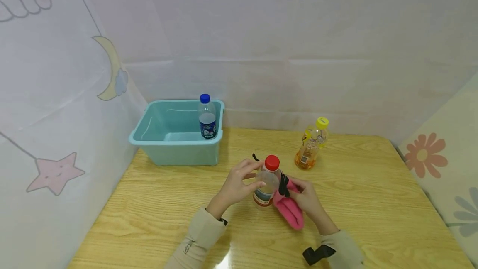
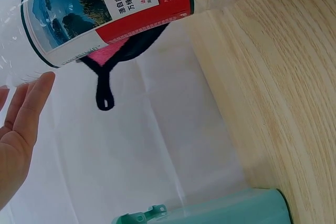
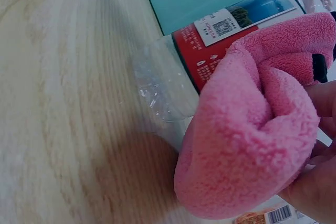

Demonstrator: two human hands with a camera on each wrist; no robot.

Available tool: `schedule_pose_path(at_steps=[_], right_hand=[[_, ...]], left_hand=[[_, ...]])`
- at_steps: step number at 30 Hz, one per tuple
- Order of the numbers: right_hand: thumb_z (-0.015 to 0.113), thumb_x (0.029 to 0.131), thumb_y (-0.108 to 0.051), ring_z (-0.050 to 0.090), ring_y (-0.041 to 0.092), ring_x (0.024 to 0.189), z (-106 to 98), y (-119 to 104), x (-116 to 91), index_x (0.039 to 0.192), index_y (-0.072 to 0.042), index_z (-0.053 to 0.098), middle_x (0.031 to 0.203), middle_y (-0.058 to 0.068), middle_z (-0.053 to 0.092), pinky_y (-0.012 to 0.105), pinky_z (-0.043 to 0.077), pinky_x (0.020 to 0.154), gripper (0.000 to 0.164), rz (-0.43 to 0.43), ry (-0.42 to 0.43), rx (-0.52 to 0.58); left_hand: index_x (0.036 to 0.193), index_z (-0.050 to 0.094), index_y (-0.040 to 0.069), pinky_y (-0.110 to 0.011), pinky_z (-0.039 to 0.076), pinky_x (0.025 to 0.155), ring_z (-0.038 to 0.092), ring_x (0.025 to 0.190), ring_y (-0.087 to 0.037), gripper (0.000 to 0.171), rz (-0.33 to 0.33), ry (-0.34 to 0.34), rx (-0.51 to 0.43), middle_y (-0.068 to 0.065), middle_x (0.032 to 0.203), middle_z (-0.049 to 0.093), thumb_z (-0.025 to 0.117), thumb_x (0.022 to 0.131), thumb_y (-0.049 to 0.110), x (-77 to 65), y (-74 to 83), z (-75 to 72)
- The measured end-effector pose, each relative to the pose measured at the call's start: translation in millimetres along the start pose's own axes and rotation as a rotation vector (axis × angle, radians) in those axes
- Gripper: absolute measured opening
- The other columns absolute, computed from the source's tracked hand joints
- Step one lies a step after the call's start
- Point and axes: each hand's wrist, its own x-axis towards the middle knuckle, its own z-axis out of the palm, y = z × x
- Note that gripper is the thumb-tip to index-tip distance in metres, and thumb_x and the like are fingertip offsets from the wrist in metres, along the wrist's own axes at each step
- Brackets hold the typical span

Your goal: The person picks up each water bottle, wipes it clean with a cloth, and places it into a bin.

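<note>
A clear plastic bottle with a red cap (image 1: 272, 162) stands upright on the table, its label (image 2: 110, 9) red and blue. My left hand (image 1: 239, 184) holds it by the upper part, thumb on the near side and fingers at the far side. In the left wrist view, fingertips (image 2: 44, 85) meet the bottle's shoulder. A folded pink towel (image 3: 247, 124) with black trim is bunched in my right hand (image 1: 307, 197), pinched between thumb and fingers. The towel lies against the bottle's right side. Its black hanging loop (image 2: 105, 95) shows behind the bottle in the left wrist view.
A teal plastic basin (image 1: 186, 152) sits at the back left, with a blue-capped bottle (image 1: 207, 119) standing in it. Behind my right hand, a yellow-capped bottle (image 1: 310, 150) holds some amber liquid. The wooden table (image 1: 373, 202) meets a white printed curtain (image 1: 298, 45) at its back edge.
</note>
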Motion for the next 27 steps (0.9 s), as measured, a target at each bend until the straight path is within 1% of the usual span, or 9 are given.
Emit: schedule_pose_path(at_steps=[3, 4, 7, 10, 11, 12, 18, 22, 27], right_hand=[[0.059, 0.074, 0.018, 0.055, 0.0, 0.086, 1, 2, 0, 0.109, 0.013, 0.06, 0.104, 0.026, 0.061, 0.018, 0.048, 0.072, 0.036, 0.02, -0.016, -0.009], [0.059, 0.073, 0.019, 0.055, 0.0, 0.086, 1, 3, 0, 0.109, 0.013, 0.06, 0.104, 0.026, 0.061, 0.018, 0.048, 0.072, 0.036, 0.019, -0.021, -0.003], [0.059, 0.074, 0.019, 0.055, 0.001, 0.085, 2, 4, 0, 0.108, 0.013, 0.06, 0.103, 0.025, 0.062, 0.019, 0.049, 0.071, 0.035, 0.05, -0.035, -0.004], [0.059, 0.074, 0.018, 0.055, 0.004, 0.085, 3, 5, -1, 0.108, 0.012, 0.061, 0.103, 0.024, 0.062, 0.02, 0.049, 0.072, 0.035, 0.094, -0.043, -0.012], [0.058, 0.075, 0.018, 0.055, 0.005, 0.086, 3, 6, -1, 0.109, 0.011, 0.061, 0.104, 0.024, 0.062, 0.02, 0.049, 0.073, 0.035, 0.113, -0.044, -0.022], [0.058, 0.075, 0.018, 0.055, 0.006, 0.086, 3, 6, -1, 0.109, 0.011, 0.061, 0.104, 0.023, 0.062, 0.02, 0.048, 0.073, 0.035, 0.122, -0.042, -0.03], [0.061, 0.076, 0.015, 0.056, 0.014, 0.095, 1, 8, -1, 0.114, 0.008, 0.059, 0.11, 0.022, 0.06, 0.02, 0.048, 0.077, 0.039, 0.163, -0.013, -0.098], [0.063, 0.076, 0.011, 0.056, 0.014, 0.094, -5, 6, -4, 0.116, 0.008, 0.058, 0.11, 0.022, 0.06, 0.021, 0.048, 0.075, 0.041, 0.168, 0.011, -0.137], [0.064, 0.077, 0.008, 0.056, 0.007, 0.09, -18, 2, -9, 0.118, 0.006, 0.057, 0.111, 0.022, 0.06, 0.02, 0.049, 0.072, 0.041, 0.145, 0.031, -0.165]], left_hand=[[0.123, 0.054, 0.001, -0.037, 0.052, 0.08, 0.056, 0.099, -0.027, 0.047, 0.004, -0.002, -0.012, -0.016, 0.107, 0.055, 0.07, 0.08, 0.01, -0.1, -0.1, 0.0], [0.123, 0.054, 0.0, -0.039, 0.052, 0.08, 0.056, 0.099, -0.029, 0.047, -0.007, -0.005, -0.012, -0.017, 0.108, 0.055, 0.07, 0.079, 0.009, 0.5, 4.8, -1.3], [0.122, 0.053, -0.002, -0.042, 0.051, 0.08, 0.055, 0.101, -0.033, 0.047, -0.013, -0.005, -0.006, -0.019, 0.112, 0.055, 0.07, 0.079, 0.007, 0.6, 5.2, -0.8], [0.122, 0.052, -0.003, -0.041, 0.052, 0.08, 0.055, 0.102, -0.034, 0.048, -0.023, -0.007, 0.01, -0.019, 0.118, 0.054, 0.07, 0.079, 0.007, 0.7, 5.9, -0.3], [0.123, 0.052, -0.002, -0.039, 0.052, 0.08, 0.055, 0.103, -0.033, 0.049, -0.014, -0.006, 0.015, -0.018, 0.118, 0.054, 0.07, 0.08, 0.009, -0.1, 1.2, 1.1], [0.124, 0.052, -0.001, -0.038, 0.052, 0.08, 0.054, 0.103, -0.032, 0.049, -0.009, -0.007, 0.016, -0.017, 0.119, 0.054, 0.07, 0.08, 0.01, -0.3, 0.7, 1.2], [0.127, 0.05, 0.0, -0.035, 0.051, 0.082, 0.053, 0.105, -0.029, 0.051, -0.006, -0.019, 0.027, -0.019, 0.114, 0.056, 0.069, 0.08, 0.011, -0.5, 0.8, 0.5], [0.126, 0.05, 0.0, -0.036, 0.051, 0.082, 0.053, 0.105, -0.027, 0.051, -0.005, -0.018, 0.033, -0.018, 0.114, 0.056, 0.07, 0.08, 0.011, -0.4, 0.4, 0.4], [0.126, 0.051, 0.0, -0.037, 0.052, 0.081, 0.053, 0.106, -0.025, 0.051, 0.008, -0.015, 0.052, -0.016, 0.117, 0.056, 0.07, 0.08, 0.011, -0.4, -0.2, 0.0]])
